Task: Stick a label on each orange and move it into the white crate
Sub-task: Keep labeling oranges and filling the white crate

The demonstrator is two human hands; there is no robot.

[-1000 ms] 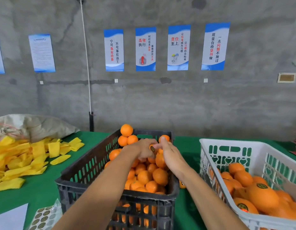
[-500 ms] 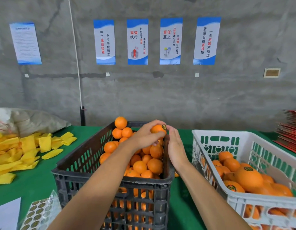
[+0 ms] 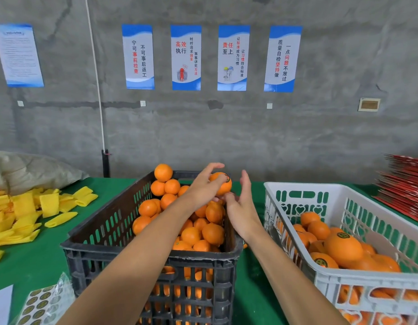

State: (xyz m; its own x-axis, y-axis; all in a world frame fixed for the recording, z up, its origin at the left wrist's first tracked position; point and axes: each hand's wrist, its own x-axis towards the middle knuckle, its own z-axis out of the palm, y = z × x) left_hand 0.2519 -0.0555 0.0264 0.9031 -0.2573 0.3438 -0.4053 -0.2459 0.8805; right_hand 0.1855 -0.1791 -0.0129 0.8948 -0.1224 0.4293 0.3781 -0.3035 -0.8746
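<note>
My left hand [image 3: 204, 187] grips a labelled orange [image 3: 223, 185] above the far right corner of the black crate [image 3: 104, 233], which is heaped with unlabelled oranges [image 3: 191, 234]. The round dark label faces up and right on that orange. My right hand [image 3: 240, 205] is held upright just right of it, fingers straight, its thumb near the underside of the fruit. The white crate [image 3: 292, 245] stands to the right and holds several labelled oranges [image 3: 342, 248].
A sheet of round labels [image 3: 39, 303] in a clear sleeve lies at the bottom left on the green table [image 3: 39, 254]. Yellow foam sleeves [image 3: 27, 212] are piled at the left beside a grey sack [image 3: 32, 170]. Red flat cartons [image 3: 404, 184] are stacked at the far right.
My left hand has lifted the labelled orange up from the pile. My right hand has come off the label and opened beside the fruit.
</note>
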